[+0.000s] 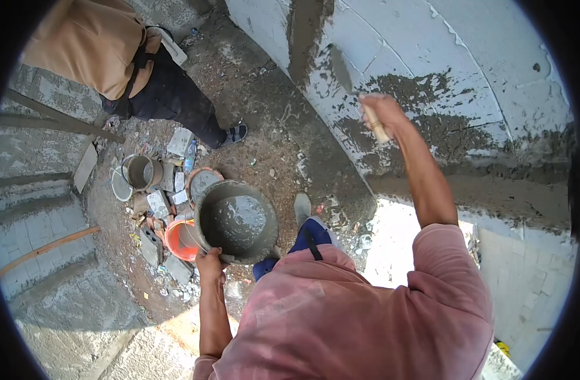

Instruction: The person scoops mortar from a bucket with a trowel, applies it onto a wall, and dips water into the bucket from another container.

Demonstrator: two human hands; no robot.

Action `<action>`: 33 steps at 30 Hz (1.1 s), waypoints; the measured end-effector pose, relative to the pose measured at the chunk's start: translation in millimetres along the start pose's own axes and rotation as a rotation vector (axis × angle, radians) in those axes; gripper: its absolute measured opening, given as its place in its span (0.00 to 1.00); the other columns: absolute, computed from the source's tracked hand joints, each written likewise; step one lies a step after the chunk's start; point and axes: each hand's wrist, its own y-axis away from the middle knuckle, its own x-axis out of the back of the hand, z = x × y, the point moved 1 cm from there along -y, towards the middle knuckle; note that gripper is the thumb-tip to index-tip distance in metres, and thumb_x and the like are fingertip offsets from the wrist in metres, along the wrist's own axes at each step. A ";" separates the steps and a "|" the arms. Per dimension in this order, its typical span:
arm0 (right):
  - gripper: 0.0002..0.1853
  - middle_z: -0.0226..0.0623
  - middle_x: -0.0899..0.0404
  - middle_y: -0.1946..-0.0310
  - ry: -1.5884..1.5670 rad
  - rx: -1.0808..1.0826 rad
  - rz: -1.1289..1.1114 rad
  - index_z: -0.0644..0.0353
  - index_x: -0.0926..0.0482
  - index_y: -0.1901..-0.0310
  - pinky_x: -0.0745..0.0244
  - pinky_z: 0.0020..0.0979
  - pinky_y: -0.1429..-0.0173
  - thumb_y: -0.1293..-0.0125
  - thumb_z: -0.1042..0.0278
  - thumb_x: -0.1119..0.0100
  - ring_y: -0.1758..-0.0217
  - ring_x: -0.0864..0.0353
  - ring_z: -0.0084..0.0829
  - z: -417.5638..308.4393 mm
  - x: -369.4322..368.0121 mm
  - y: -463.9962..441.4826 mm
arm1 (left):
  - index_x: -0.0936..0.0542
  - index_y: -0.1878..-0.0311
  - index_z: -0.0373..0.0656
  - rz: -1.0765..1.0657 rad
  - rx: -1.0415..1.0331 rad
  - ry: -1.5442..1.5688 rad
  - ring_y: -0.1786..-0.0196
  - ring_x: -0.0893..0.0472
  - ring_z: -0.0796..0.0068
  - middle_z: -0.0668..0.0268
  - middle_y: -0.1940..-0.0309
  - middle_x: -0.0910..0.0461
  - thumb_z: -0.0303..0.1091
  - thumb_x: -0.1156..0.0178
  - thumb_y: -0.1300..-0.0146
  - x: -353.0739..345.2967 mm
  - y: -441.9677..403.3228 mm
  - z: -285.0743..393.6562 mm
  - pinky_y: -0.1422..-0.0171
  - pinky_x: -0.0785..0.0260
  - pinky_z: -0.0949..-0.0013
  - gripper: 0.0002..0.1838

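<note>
My right hand (384,114) is closed around the wooden handle of a trowel (342,68), whose grey blade lies at or close to the block wall (391,57). Dark wet mortar (423,95) is smeared in patches over the white blocks beside it. With my left hand (211,263) I grip the lower rim of a large dark bucket (236,221) holding wet grey mortar. The bucket is held near my left side, above the ground.
At upper left a co-worker (157,82) in dark trousers stands on the dirt floor. Below are an orange bucket (181,240), a grey bucket (141,172), a plastic bottle (190,156) and broken blocks (158,204). A wooden strip (49,250) leans at the left.
</note>
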 end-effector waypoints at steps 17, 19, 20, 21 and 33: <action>0.09 0.44 0.17 0.62 1.421 1.041 -0.271 0.59 0.19 0.59 0.20 0.47 0.56 0.36 0.67 0.44 0.57 0.14 0.44 135.5 -179.0 112.0 | 0.24 0.51 0.32 -0.129 -0.089 0.028 0.69 0.15 0.62 0.58 0.64 0.19 0.21 0.45 0.37 0.5 1.5 21.1 0.66 0.14 0.57 0.12; 0.07 0.44 0.18 0.64 1.461 1.025 -0.188 0.59 0.19 0.62 0.20 0.47 0.57 0.38 0.68 0.46 0.57 0.14 0.44 173.9 -206.3 101.0 | 0.25 0.48 0.32 -0.130 -0.097 0.044 0.69 0.15 0.62 0.58 0.61 0.19 0.22 0.44 0.36 -10.4 8.2 28.7 0.66 0.14 0.59 0.13; 0.08 0.45 0.17 0.62 1.484 0.934 -0.293 0.60 0.19 0.60 0.20 0.50 0.55 0.37 0.68 0.44 0.55 0.14 0.47 190.5 -218.8 102.4 | 0.25 0.47 0.33 -0.157 -0.086 0.033 0.68 0.15 0.63 0.58 0.61 0.19 0.21 0.45 0.37 -16.0 8.7 32.4 0.66 0.15 0.60 0.15; 0.08 0.45 0.17 0.62 1.461 0.781 -0.409 0.60 0.19 0.60 0.20 0.51 0.53 0.37 0.68 0.43 0.55 0.15 0.49 193.2 -224.2 106.5 | 0.25 0.47 0.32 -0.168 -0.147 0.011 0.66 0.15 0.63 0.58 0.61 0.19 0.21 0.45 0.37 -20.7 3.7 29.0 0.66 0.15 0.59 0.15; 0.15 0.54 0.17 0.57 0.962 0.677 -0.623 0.63 0.21 0.54 0.21 0.50 0.50 0.36 0.61 0.37 0.55 0.16 0.53 177.6 -215.9 140.2 | 0.24 0.46 0.35 -0.064 -0.006 0.107 0.61 0.14 0.62 0.58 0.57 0.17 0.18 0.47 0.38 27.0 -9.5 -5.4 0.63 0.14 0.57 0.16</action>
